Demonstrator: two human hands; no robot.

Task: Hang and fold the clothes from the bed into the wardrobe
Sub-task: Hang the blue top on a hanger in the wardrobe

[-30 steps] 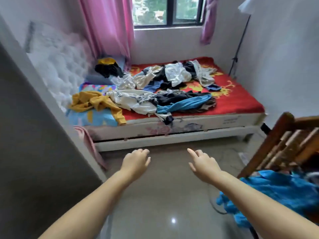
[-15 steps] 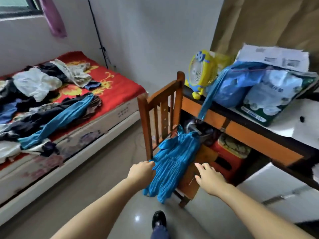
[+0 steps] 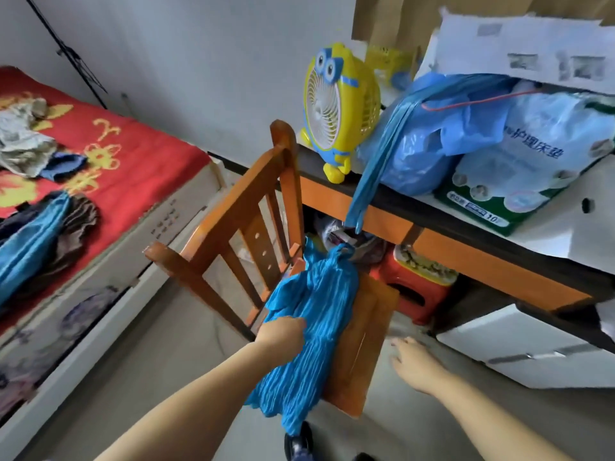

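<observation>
A crinkled bright blue garment [image 3: 309,327] lies over the seat of an orange wooden chair [image 3: 233,224] and hangs off its front edge. My left hand [image 3: 283,332] grips the garment at its left side, fingers sunk into the cloth. My right hand [image 3: 414,362] hovers open to the right of the chair seat, palm down, holding nothing. On the left stands the bed [image 3: 133,161] with a red cover, with several loose clothes on it, among them a blue piece [image 3: 30,241] and a pale one [image 3: 20,141].
A desk [image 3: 466,257] stands behind the chair with a yellow toy fan [image 3: 339,108], blue plastic bags [image 3: 442,134] and a green pack on it. A red stool [image 3: 416,287] sits under the desk. White drawers [image 3: 519,347] are at the right. My shoe [image 3: 299,442] is on the floor.
My view swung right from the bed to the chair and desk. My left hand reached the blue garment and closed on it. My right hand moved right, off the chair seat.
</observation>
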